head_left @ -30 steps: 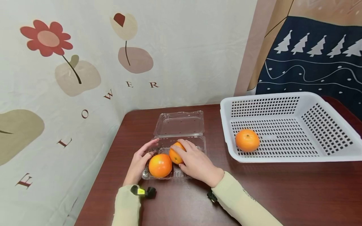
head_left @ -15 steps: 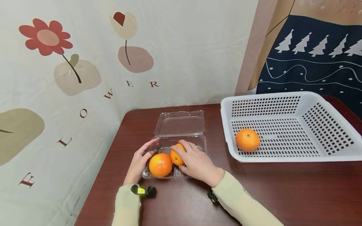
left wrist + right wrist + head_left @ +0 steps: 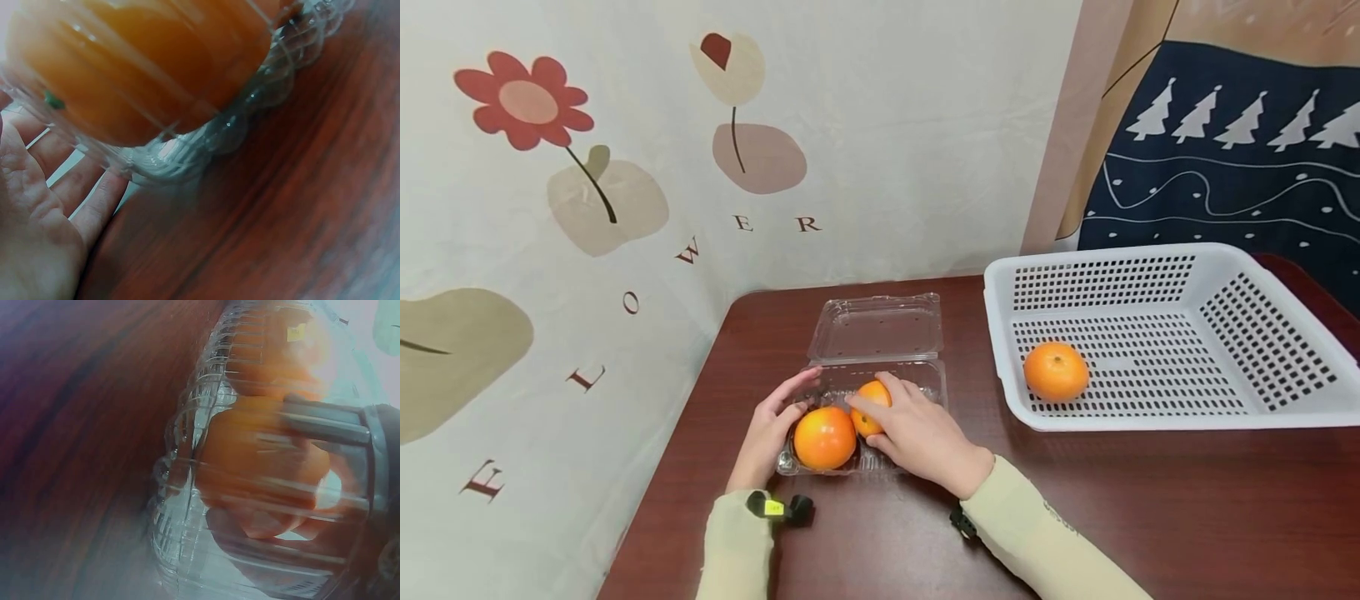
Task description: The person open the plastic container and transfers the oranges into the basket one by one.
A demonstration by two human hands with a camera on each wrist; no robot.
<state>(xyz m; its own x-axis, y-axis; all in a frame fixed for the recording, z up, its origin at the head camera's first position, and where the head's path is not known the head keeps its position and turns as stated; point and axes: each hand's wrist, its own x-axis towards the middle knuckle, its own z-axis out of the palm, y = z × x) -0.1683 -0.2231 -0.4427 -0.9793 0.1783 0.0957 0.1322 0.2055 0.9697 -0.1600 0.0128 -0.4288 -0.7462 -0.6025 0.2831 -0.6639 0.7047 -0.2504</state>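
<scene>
In the head view a clear plastic clamshell box (image 3: 934, 385) lies on the table with its lid (image 3: 880, 327) folded back. A large orange (image 3: 824, 438) sits in the box's near left corner. Beside it, touching or nearly so, is a second orange (image 3: 878, 393), which my right hand (image 3: 925, 439) grips from above with curled fingers. My left hand (image 3: 769, 435) lies along the box's left side, fingers extended; in the left wrist view those fingers (image 3: 94, 209) touch the clear wall. Through the plastic, the right wrist view shows the gripped orange (image 3: 256, 459) between the fingers.
To the right stands a white perforated basket (image 3: 1000, 333) with one orange (image 3: 1056, 372) in its near left corner. The dark red-brown table (image 3: 880, 542) meets a patterned wall cloth (image 3: 910, 167) at the back and left.
My right hand's fingers have shifted slightly on the gripped orange, which appears turned a little. The left hand, the box and the basket stay as they were.
</scene>
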